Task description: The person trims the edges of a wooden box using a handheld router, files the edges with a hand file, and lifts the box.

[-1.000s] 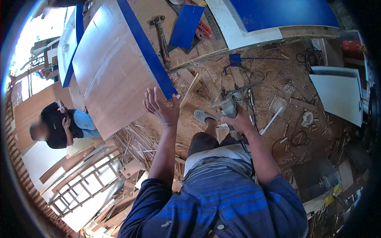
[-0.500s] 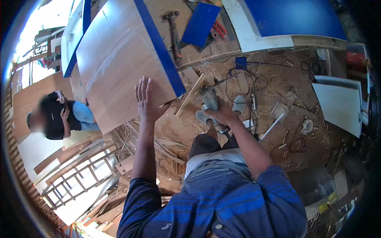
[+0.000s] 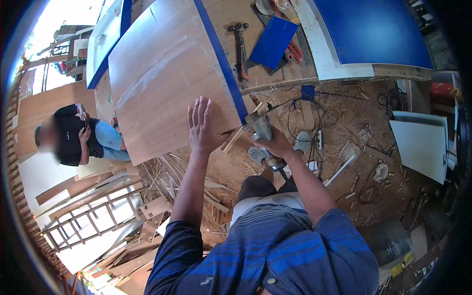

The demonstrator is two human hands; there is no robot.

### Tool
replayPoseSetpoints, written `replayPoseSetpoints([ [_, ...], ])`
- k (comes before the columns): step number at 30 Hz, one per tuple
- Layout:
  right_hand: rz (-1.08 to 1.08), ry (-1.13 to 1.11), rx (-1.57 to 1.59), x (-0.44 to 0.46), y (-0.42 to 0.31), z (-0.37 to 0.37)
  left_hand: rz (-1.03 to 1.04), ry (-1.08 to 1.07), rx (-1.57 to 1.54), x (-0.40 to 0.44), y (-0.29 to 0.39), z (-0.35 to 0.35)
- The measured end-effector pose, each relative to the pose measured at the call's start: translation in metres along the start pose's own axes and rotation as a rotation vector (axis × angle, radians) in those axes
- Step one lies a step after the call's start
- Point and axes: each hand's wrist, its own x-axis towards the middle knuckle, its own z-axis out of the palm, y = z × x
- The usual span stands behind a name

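Observation:
A large wooden panel (image 3: 167,73) with a blue strip (image 3: 223,61) along its right edge lies in front of me. Near the panel's front edge, my left hand (image 3: 203,129) is spread flat on its surface, fingers apart. My right hand (image 3: 276,146) is wrapped round a corded power tool (image 3: 262,129), whose metal head is at the panel's front right corner, by the end of the blue strip. Whether the tool touches the panel is too small to tell. Thin wood strips (image 3: 235,139) are beneath that corner.
A hammer (image 3: 240,51), a blue piece (image 3: 274,42) and red-handled pliers (image 3: 295,51) lie on the bench (image 3: 250,83). Another person (image 3: 81,135) stands at the left. Cables (image 3: 319,120), offcuts and sawdust cover the floor. White panels (image 3: 420,142) lean at the right.
My left hand has come down from the air onto the panel. The power tool in my right hand has moved left and up to the panel's corner. The view has shifted.

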Motion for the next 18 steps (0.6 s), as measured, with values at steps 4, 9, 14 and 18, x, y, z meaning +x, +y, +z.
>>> replayPoseSetpoints([
  [4, 0.061, -0.019, -0.020, -0.003, -0.011, 0.005, 0.000, -0.031, 0.012, -0.002, -0.004, 0.001],
  [9, 0.024, 0.035, 0.007, -0.003, -0.006, 0.013, -0.004, -0.021, 0.002, -0.002, -0.002, 0.000],
  [14, 0.073, 0.014, -0.009, 0.002, 0.001, 0.014, -0.019, -0.040, 0.000, -0.001, -0.001, -0.002],
  [18, 0.047, 0.075, -0.023, -0.003, -0.002, 0.012, -0.004, -0.018, -0.025, -0.002, -0.004, -0.001],
])
